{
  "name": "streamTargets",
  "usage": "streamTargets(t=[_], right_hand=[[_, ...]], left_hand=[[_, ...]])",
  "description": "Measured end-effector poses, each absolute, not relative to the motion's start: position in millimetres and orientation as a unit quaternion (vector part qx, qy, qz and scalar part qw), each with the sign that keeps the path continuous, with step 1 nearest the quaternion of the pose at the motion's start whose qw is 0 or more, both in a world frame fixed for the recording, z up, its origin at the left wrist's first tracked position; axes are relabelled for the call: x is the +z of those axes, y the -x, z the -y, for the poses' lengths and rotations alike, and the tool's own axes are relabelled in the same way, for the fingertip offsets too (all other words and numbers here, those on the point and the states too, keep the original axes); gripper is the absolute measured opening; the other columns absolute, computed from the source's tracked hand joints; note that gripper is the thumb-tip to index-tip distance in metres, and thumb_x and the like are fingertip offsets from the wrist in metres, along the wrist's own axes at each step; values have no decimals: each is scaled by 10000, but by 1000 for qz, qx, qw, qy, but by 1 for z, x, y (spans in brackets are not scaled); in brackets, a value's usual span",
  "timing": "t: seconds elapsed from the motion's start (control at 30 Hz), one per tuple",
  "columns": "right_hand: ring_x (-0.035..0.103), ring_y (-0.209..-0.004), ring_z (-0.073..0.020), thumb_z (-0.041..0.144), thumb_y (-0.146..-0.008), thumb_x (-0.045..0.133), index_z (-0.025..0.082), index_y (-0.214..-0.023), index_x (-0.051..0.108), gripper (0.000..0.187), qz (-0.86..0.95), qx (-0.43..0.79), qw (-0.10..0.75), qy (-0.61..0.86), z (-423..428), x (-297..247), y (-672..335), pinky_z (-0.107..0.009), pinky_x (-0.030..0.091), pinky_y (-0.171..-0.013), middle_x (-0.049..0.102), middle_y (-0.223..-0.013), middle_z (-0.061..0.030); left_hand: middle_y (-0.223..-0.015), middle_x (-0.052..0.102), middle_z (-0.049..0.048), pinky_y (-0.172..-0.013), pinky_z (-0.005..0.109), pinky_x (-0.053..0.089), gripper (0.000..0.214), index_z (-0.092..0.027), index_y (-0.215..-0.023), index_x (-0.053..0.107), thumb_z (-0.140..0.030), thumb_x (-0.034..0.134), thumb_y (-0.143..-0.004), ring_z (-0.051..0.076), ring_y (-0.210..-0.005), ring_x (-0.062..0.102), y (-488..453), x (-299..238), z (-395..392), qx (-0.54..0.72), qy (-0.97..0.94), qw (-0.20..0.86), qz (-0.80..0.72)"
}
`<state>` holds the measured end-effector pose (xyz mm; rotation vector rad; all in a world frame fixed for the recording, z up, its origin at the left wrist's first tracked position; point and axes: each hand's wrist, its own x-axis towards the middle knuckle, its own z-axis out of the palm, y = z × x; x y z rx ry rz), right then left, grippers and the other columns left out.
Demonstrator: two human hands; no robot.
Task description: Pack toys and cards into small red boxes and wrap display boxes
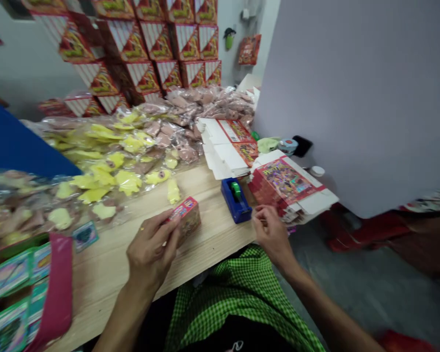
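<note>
Small red box (187,217), frame centre, is clasped by left hand (152,252), just upper right of it. Right hand (272,234) half-curled beside tape dispenser (236,199); grasp cannot be told.

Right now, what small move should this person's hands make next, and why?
Likely the right hand should reach to the blue tape dispenser and pull off a strip. The left hand grips a small red box on the wooden table, and the right hand hovers just beside the dispenser, near the stacked flat cartons.
</note>
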<state>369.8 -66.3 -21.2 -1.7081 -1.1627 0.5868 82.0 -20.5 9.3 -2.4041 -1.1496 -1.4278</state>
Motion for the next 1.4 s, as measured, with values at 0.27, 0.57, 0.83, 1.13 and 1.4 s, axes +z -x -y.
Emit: streamTargets(t=[0.27,0.57,0.83,1.13,1.4], right_hand=[[565,-530,-127,360,-893,582,189,-1060,663,253,570,503,479,439,42,36,-291,-261,469,-544,619,-591,38],[557,-401,-127,242,-758,563,44,-1589,233,916,515,605,431,428,4,37,-245,-217,452,-431,622,-504,77],[587,-464,-129,246,-740,569,70,-1593,155,964,490,620,458,407,10,34,-248,-231,487,-495,634,-545,86],[583,-504,-153,314,-741,618,59,-1591,133,1012,460,599,503,421,15,25,-241,-270,494,-535,636,-566,69],[650,-515,-267,464,-706,662,74,-1554,272,1011,513,526,420,533,19,13,-267,-378,540,-521,673,-602,-12]], left_hand=[[-1023,777,72,-777,327,625,174,-208,-1051,705,-143,672,-893,207,-884,748,-90,16,23,-494,775,47,391],[-970,743,57,-738,296,606,281,-207,-1189,625,-182,658,-911,187,-825,726,-89,18,23,-484,773,45,408],[-975,713,70,-675,267,575,220,-217,-1113,722,-164,655,-911,167,-826,697,-82,29,18,-473,793,-83,376],[-698,672,7,-551,268,450,109,-199,-738,680,-227,728,-832,157,-605,613,-89,62,-8,-359,779,-205,471],[-859,696,110,-649,327,511,99,-126,-987,651,-180,617,-911,234,-749,656,-119,62,6,-181,866,34,464]])
